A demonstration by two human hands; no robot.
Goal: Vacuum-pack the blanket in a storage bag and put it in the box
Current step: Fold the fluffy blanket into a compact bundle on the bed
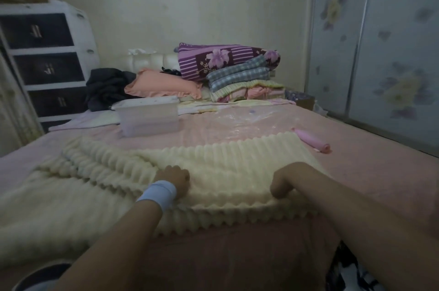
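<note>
A cream ribbed blanket [213, 165] lies partly folded across the near half of the pink bed [370, 162]. My left hand [174, 179], with a pale blue wristband, grips the blanket near its middle, fingers curled into the fabric. My right hand [283, 182] grips the folded edge further right, fingers tucked under the fold. A clear plastic storage bag [237, 122] lies flat on the bed beyond the blanket. A translucent lidded box [148, 116] stands to the bag's left. A pink hand pump [311, 140] lies at the blanket's far right corner.
Stacked folded bedding [228, 70], a peach pillow [164, 84] and dark clothes [107, 87] fill the head of the bed. A drawer unit [45, 58] stands at left. Wardrobe doors [380, 53] line the right side.
</note>
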